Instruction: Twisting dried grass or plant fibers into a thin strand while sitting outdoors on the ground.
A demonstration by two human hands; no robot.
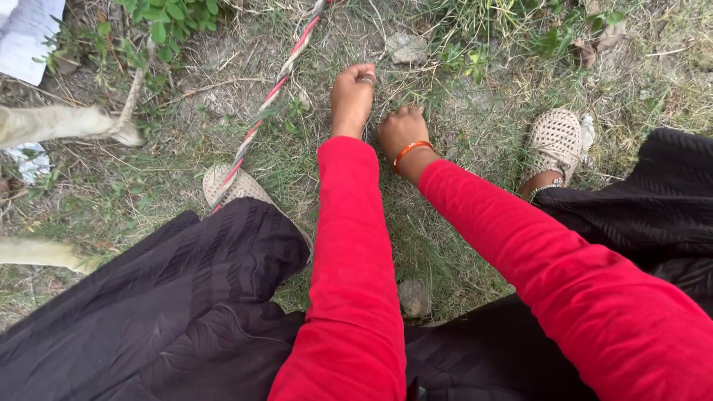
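Near the top centre of the frame, both hands reach down into sparse green grass (434, 245) growing on dry, grey-brown ground (223, 67). Left hand (352, 95), with a ring on one finger, has its fingers curled down into the blades; right hand (401, 132), wearing an orange bangle at the wrist, sits just beside it with fingers bent into the same tuft. How tightly either closes, I cannot tell, since the fingertips are hidden in the grass. Both arms wear bright red sleeves (356, 252).

Black ribbed fabric (186, 297) spreads over the knees at lower left and right. Woven beige sandals show at centre left (226, 186) and centre right (553, 141). A red-and-white twisted rope (275, 89) runs diagonally from the top edge to the left sandal. A small grey stone (414, 297) lies between the knees. Pale animal legs (59, 122) stand at the left edge.
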